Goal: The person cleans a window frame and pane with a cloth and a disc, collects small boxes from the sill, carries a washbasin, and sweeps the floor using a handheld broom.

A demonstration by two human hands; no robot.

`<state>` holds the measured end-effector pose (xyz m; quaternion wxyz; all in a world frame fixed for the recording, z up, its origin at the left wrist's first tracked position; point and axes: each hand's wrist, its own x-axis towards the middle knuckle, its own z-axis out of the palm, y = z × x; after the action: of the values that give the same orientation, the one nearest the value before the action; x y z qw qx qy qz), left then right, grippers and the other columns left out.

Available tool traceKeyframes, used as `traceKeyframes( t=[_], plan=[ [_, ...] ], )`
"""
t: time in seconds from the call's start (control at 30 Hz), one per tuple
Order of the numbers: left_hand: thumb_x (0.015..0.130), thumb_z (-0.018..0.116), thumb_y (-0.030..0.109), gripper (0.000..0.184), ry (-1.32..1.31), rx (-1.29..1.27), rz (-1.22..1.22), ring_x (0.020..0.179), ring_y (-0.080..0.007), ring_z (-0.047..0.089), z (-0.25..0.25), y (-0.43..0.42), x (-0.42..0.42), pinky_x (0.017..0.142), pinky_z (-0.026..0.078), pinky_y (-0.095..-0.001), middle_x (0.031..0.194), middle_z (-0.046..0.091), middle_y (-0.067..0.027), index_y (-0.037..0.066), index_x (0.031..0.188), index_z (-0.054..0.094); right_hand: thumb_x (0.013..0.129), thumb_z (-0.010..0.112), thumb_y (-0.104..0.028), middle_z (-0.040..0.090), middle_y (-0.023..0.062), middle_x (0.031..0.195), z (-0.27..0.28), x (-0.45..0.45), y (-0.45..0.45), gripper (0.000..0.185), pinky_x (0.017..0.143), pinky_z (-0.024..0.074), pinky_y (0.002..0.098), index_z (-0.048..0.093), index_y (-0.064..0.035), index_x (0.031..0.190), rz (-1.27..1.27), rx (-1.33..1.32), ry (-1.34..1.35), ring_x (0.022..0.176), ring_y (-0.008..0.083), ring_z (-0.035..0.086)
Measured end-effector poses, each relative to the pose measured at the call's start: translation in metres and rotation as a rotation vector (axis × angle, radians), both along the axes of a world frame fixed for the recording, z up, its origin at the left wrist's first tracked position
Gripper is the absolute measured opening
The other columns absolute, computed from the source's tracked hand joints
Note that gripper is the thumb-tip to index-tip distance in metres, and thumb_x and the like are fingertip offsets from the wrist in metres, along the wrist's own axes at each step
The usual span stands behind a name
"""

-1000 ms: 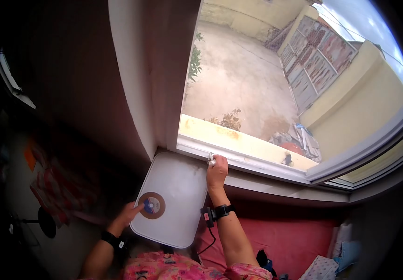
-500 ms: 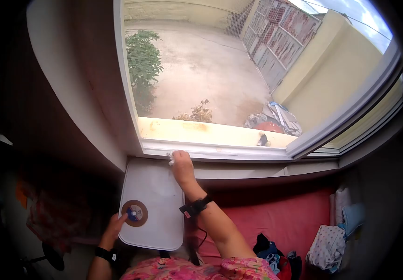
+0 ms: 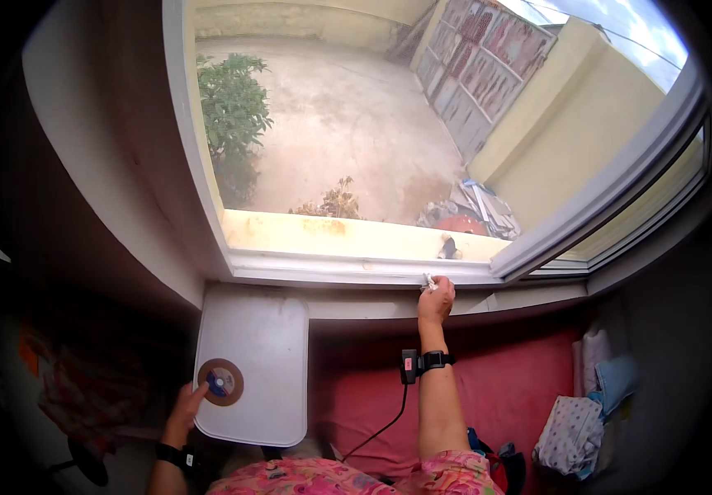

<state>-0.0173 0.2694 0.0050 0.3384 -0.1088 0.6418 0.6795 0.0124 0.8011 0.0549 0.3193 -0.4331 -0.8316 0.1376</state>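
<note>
The right hand (image 3: pixel 437 299) pinched a small, crumpled white wad (image 3: pixel 429 283), soft and creased, between thumb and fingertips at the lower rail of the smooth white window frame (image 3: pixel 306 268). A black strap (image 3: pixel 437 360) with a boxy module circled that wrist, and a thin dark cable (image 3: pixel 389 425) curved down from it.

The left hand (image 3: pixel 187 404) gripped the left edge of a flat white tray (image 3: pixel 265 363), its thumb pressed over a round disc (image 3: pixel 233 385); the fingers beneath were hidden. The disc had a matt brown outer ring and a blue and white centre, and lay flat near the tray's left edge. The tray was a rounded rectangle with a thin rim, its far end close beneath the pale sill (image 3: pixel 356 305).

Right of the tray spread smooth red fabric (image 3: pixel 364 392), lightly wrinkled, with a folded spotted cloth (image 3: pixel 569 433) beside a light blue one (image 3: pixel 618 384). Outside lay rough, blotchy concrete (image 3: pixel 339 124), a leafy shrub (image 3: pixel 232 107) and a peeling metal gate (image 3: pixel 488 58).
</note>
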Motion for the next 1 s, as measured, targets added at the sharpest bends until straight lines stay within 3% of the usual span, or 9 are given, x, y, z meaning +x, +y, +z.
traceKeyframes(
  t=[0.13,0.23,0.33,0.4,0.5,0.67,0.8,1.0],
  plan=[
    [0.086,0.050,0.017,0.029,-0.017,-0.004,0.005,0.085,-0.0142,0.056,0.000,0.000,0.000,0.075,0.046,-0.0279,0.097,0.058,-0.0068,-0.001,0.109,0.050,0.065,0.058,0.002,0.052,0.0132,0.091,-0.011,-0.019,-0.021,0.023,0.079,0.0407,0.0382,0.051,-0.0037,0.086,0.028,0.008,-0.014,0.089,0.0312,0.049],
    [0.087,0.049,0.017,0.028,-0.017,-0.008,0.001,0.085,-0.0146,0.056,0.001,0.001,-0.001,0.075,0.046,-0.0282,0.097,0.058,-0.0069,-0.001,0.109,0.050,0.066,0.052,0.006,0.052,0.0147,0.091,-0.017,-0.040,-0.075,0.020,0.080,0.0403,0.0388,0.051,-0.0022,0.084,0.310,0.087,0.100,0.091,0.0330,0.048],
    [0.087,0.049,0.016,0.028,0.017,-0.038,-0.022,0.086,-0.0149,0.056,0.006,0.001,-0.002,0.076,0.046,-0.0283,0.098,0.058,-0.0072,-0.001,0.109,0.050,0.063,0.053,0.007,0.055,0.0149,0.091,-0.008,-0.045,-0.107,0.024,0.080,0.0419,0.0379,0.053,-0.0030,0.085,0.732,-0.143,0.226,0.090,0.0326,0.052],
    [0.087,0.049,0.016,0.028,-0.025,-0.045,0.005,0.087,-0.0146,0.056,0.008,0.001,-0.003,0.076,0.046,-0.0281,0.098,0.058,-0.0073,-0.001,0.109,0.050,0.063,0.052,0.008,0.056,0.0149,0.091,0.009,-0.036,-0.102,0.025,0.079,0.0427,0.0376,0.054,-0.0029,0.086,0.831,-0.187,0.251,0.090,0.0325,0.053],
    [0.087,0.049,0.017,0.028,-0.002,-0.034,-0.024,0.086,-0.0143,0.055,0.005,-0.002,-0.004,0.076,0.045,-0.0277,0.098,0.058,-0.0072,-0.001,0.109,0.050,0.064,0.053,0.007,0.055,0.0152,0.092,0.010,-0.008,-0.051,0.026,0.077,0.0434,0.0374,0.053,-0.0021,0.088,0.588,-0.055,0.351,0.089,0.0324,0.053],
    [0.087,0.049,0.017,0.029,0.025,-0.046,-0.036,0.085,-0.0137,0.055,0.005,-0.004,-0.004,0.075,0.044,-0.0271,0.097,0.058,-0.0065,-0.002,0.109,0.050,0.073,0.054,0.001,0.054,0.0182,0.092,-0.009,0.065,0.090,0.020,0.077,0.0421,0.0390,0.050,0.0010,0.093,-0.230,-0.014,0.521,0.087,0.0343,0.052],
    [0.087,0.048,0.016,0.029,0.032,-0.090,-0.024,0.085,-0.0136,0.055,0.002,-0.008,-0.003,0.076,0.044,-0.0267,0.097,0.058,-0.0066,-0.002,0.109,0.050,0.069,0.054,0.003,0.053,0.0182,0.096,-0.010,0.100,0.169,0.024,0.080,0.0405,0.0402,0.049,0.0002,0.092,-0.388,0.083,0.357,0.091,0.0345,0.050],
    [0.087,0.049,0.016,0.028,0.001,-0.081,0.034,0.085,-0.0135,0.055,0.014,0.002,0.002,0.076,0.044,-0.0267,0.098,0.058,-0.0066,-0.001,0.109,0.050,0.069,0.055,0.002,0.054,0.0191,0.097,-0.016,0.087,0.223,0.027,0.081,0.0410,0.0410,0.052,0.0000,0.096,-0.407,-0.112,0.159,0.093,0.0358,0.052]
  ],
)
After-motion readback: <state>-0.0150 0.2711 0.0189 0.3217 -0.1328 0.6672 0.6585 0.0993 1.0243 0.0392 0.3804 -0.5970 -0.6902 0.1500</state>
